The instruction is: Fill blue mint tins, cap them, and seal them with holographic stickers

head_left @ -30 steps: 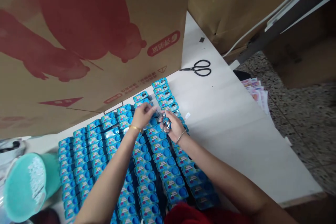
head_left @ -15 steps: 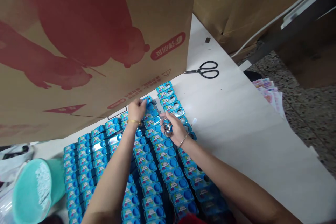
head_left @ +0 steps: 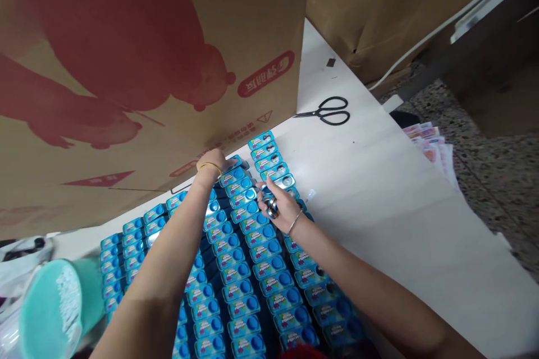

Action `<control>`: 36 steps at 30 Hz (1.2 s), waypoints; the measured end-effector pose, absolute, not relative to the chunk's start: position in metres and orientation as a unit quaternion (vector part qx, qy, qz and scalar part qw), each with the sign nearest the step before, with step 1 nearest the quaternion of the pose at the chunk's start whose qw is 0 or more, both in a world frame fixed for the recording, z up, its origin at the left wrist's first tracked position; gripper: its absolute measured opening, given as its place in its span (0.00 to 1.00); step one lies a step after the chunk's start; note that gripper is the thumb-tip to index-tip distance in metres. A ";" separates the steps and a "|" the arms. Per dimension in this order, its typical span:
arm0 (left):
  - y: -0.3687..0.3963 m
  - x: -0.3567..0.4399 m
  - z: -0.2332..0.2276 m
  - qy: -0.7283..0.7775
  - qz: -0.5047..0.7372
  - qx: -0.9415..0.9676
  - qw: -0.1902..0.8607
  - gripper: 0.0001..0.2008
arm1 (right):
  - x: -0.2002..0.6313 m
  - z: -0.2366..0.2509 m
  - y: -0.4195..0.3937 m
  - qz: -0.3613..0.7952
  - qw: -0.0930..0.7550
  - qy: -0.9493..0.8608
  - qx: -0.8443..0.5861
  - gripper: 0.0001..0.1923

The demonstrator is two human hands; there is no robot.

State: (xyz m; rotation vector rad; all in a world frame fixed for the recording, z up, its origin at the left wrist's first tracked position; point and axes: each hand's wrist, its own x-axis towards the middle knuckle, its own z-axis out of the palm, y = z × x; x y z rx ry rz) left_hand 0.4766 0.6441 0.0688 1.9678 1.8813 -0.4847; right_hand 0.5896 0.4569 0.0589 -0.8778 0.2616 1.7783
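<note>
Filling rows, glossy blue packs point(head_left: 252, 269) with round blue domes.

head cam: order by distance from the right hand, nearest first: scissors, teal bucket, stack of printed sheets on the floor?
From the right hand:
1. Scissors, on the white table beyond the hand, up and right.
2. Stack of printed sheets, off the table's right edge on the floor.
3. Teal bucket, far left, at the bottom corner.

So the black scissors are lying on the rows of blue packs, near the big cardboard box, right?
Not quite. In the head view the black scissors lie on the bare white table, apart from the blue packs, though near the big cardboard box.
</note>
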 end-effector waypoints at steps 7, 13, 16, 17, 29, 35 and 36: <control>0.541 0.493 0.091 0.409 0.087 0.820 0.390 0.12 | 0.599 0.055 0.460 0.730 0.561 0.130 -0.367 0.24; 0.568 0.523 0.081 0.488 0.140 0.797 0.328 0.11 | 0.624 0.063 0.470 0.714 0.593 0.101 -0.358 0.19; 0.611 0.550 0.074 0.568 0.088 0.783 0.239 0.09 | 0.643 0.065 0.471 0.710 0.615 0.092 -0.330 0.15; 0.623 0.559 0.072 0.582 0.057 0.782 0.214 0.09 | 0.648 0.064 0.470 0.706 0.623 0.086 -0.325 0.15; 0.681 0.589 0.057 0.576 -0.240 0.769 0.135 0.19 | 0.660 0.046 0.467 0.703 0.626 0.048 -0.334 0.23; 0.668 0.587 0.065 0.593 -0.187 0.773 0.125 0.17 | 0.660 0.050 0.470 0.707 0.610 0.083 -0.348 0.23; 0.657 0.588 0.070 0.584 -0.136 0.791 0.122 0.16 | 0.661 0.050 0.470 0.708 0.606 0.093 -0.350 0.24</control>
